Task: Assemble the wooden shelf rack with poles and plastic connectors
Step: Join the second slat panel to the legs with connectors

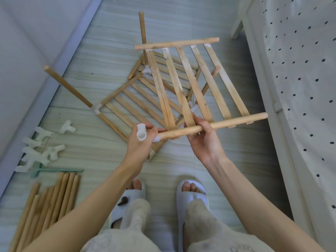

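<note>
a slatted shelf panel (pixel 196 84) was held up mid-frame, tilted over the half-built rack base (pixel 131 99) on the floor. its near rail (pixel 227 123) was gripped by the right hand (pixel 201 137), fingers curled around the wood. a white plastic connector (pixel 141 134) was pinched in the left hand (pixel 141 142), right at the rail's left end. spare connectors (pixel 40 148) were scattered at the left edge, and loose poles (pixel 49 202) were piled lower left. slippers (pixel 190 199) were seen at the bottom.

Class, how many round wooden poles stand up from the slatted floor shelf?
3: far-corner pole, left-corner pole, right-corner pole partly behind the held slatted wooden panel; another may be hidden.
</note>
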Available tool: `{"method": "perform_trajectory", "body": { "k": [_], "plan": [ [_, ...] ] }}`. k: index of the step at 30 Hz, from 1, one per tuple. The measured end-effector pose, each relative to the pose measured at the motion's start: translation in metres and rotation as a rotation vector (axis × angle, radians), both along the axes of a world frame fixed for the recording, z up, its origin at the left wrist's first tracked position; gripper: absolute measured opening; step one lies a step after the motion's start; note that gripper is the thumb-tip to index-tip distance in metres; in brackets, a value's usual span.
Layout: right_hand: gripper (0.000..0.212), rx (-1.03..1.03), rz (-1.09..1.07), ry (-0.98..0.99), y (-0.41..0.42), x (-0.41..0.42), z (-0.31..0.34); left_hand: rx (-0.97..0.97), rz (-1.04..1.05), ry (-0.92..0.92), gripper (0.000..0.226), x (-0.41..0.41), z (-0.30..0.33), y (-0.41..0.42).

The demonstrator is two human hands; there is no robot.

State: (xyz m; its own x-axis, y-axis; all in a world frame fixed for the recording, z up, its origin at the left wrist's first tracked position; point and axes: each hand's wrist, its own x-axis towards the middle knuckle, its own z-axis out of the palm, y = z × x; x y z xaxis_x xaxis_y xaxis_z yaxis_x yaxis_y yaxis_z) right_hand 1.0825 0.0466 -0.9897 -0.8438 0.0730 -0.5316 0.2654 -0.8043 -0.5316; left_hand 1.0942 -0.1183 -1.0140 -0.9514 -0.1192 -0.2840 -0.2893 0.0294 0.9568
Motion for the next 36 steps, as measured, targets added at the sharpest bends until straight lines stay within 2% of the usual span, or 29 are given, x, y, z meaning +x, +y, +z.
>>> {"method": "perform_trajectory", "body": {
  "k": [3,9,15,17,20,24,27,29,31,33,35,36],
  "plan": [
    [0.017,-0.025,-0.027,0.023,-0.003,0.004,-0.001,0.022,0.013,0.013,0.006,0.002,-0.001,-0.004],
    [0.009,0.016,-0.028,0.071,-0.003,0.003,0.002,0.047,0.043,0.02,0.008,0.004,-0.002,-0.004],
    [0.041,0.014,0.026,0.061,-0.003,-0.005,0.003,0.026,0.113,0.03,0.006,0.006,-0.002,0.0],
    [0.045,0.011,0.038,0.039,-0.003,-0.009,0.002,0.003,0.123,0.03,0.007,0.006,-0.001,0.001],
    [0.039,0.014,0.035,0.012,-0.001,-0.013,-0.001,-0.014,0.112,0.013,0.007,0.005,0.0,0.002],
    [0.017,0.045,0.09,-0.04,0.007,-0.012,-0.001,-0.027,0.092,0.004,0.008,-0.001,0.0,0.004],
    [0.035,0.312,0.299,-0.128,0.021,-0.006,0.009,-0.021,0.091,0.009,0.008,-0.002,0.0,0.004],
    [0.057,0.606,0.511,-0.205,0.032,-0.001,0.024,-0.018,0.092,0.017,0.009,-0.001,-0.001,0.003],
    [0.062,0.986,0.669,-0.22,0.039,0.004,0.039,-0.014,0.099,0.023,0.009,-0.001,-0.002,0.003],
    [0.055,1.521,0.617,0.029,0.044,0.005,0.045,-0.002,0.102,0.022,0.008,-0.004,-0.002,0.003],
    [0.046,2.044,0.475,0.465,0.043,-0.001,0.052,0.0,0.085,0.017,0.008,-0.006,-0.001,0.003],
    [0.043,2.214,0.494,0.624,0.039,-0.006,0.054,0.003,0.072,0.014,0.008,-0.007,0.0,0.003]
  ]
}}
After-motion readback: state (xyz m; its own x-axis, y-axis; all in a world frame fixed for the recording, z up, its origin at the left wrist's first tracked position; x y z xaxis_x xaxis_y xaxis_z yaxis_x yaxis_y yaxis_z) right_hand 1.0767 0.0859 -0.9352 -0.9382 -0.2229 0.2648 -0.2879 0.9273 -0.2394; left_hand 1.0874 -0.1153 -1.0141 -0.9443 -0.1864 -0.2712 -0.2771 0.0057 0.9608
